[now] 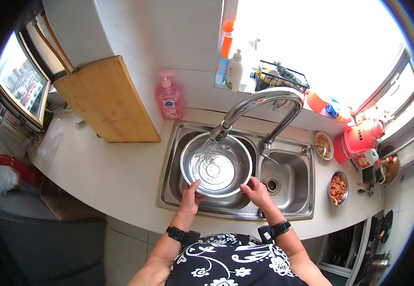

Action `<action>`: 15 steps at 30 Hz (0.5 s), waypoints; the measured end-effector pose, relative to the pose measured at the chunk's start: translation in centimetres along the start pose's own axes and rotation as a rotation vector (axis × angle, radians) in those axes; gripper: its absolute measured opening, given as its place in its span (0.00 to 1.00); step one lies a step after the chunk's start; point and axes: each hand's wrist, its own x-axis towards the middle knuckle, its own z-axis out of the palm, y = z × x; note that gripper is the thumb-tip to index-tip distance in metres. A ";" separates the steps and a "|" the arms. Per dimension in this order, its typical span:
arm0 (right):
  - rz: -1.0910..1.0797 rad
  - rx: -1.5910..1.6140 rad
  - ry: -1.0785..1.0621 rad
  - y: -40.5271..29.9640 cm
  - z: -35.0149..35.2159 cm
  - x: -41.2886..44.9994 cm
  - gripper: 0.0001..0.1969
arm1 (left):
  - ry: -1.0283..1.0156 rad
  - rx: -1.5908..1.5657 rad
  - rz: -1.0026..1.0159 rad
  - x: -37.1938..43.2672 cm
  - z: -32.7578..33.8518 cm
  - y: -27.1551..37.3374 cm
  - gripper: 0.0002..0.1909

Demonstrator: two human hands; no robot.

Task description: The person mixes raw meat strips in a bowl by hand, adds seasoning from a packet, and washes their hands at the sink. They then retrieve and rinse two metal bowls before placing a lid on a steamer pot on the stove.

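Observation:
A round stainless steel bowl (216, 191) is held over the left basin of a steel double sink (210, 213). My left hand (191, 196) grips its rim at the lower left, thumb on top. At the lower right, my right hand (256, 192) pinches the same rim. Water runs from the spray head of a curved chrome faucet (282, 92) into the bowl, and some water lies in it. The undersides of the fingers are partly hidden by the bowl.
A wooden cutting board (108, 103) leans at left beside a pink soap pump bottle (170, 100). Right of the sink stand a metal bowl of raw meat pieces (338, 188), a bowl of chopped food (323, 144) and a red plastic container (362, 137). Bottles and a black wire basket (282, 77) line the windowsill.

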 end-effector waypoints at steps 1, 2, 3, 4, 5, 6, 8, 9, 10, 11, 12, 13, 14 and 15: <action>0.010 -0.010 -0.006 0.4 -0.1 -0.1 0.22 | -0.007 0.003 -0.014 -0.1 0.1 -0.1 0.21; 0.012 -0.007 -0.001 0.8 -0.2 -0.2 0.22 | -0.010 0.007 -0.017 -0.1 0.2 -0.3 0.21; 0.023 -0.003 -0.008 0.8 -0.3 -0.4 0.22 | -0.018 0.024 -0.025 -0.2 0.1 -0.4 0.22; 0.033 0.002 -0.014 0.8 -0.3 -0.6 0.21 | -0.026 0.041 -0.032 -0.2 0.1 -0.4 0.23; 0.035 0.005 -0.012 0.8 -0.3 -0.8 0.21 | -0.027 0.045 -0.034 -0.3 0.1 -0.4 0.23; 0.049 0.001 -0.016 0.7 -0.4 -1.0 0.21 | -0.026 0.049 -0.048 -0.4 0.2 -0.3 0.25; 0.063 -0.003 -0.019 0.6 -0.4 -1.2 0.21 | -0.026 0.054 -0.061 -0.4 0.2 -0.3 0.27; 0.061 -0.011 -0.016 0.6 -0.4 -1.2 0.21 | -0.030 0.064 -0.064 -0.4 0.2 -0.3 0.27; 0.059 -0.019 -0.013 0.6 -0.4 -1.3 0.21 | -0.034 0.074 -0.066 -0.4 0.1 -0.3 0.28; 0.059 -0.020 -0.013 0.5 -0.3 -1.4 0.21 | -0.034 0.072 -0.065 -0.5 0.2 -0.2 0.28; 0.061 -0.012 -0.015 0.5 -0.3 -1.4 0.21 | -0.027 0.068 -0.051 -0.7 0.4 -0.1 0.27; 0.062 -0.003 -0.019 0.4 -0.3 -1.5 0.21 | -0.019 0.062 -0.037 -0.9 0.4 0.0 0.27; 0.062 -0.005 -0.020 0.1 -0.2 -1.6 0.21 | -0.018 0.060 -0.037 -0.8 0.2 -0.2 0.27; 0.059 -0.009 -0.025 -0.3 -0.2 -1.7 0.18 | -0.012 0.038 -0.028 -0.6 -0.1 -0.3 0.26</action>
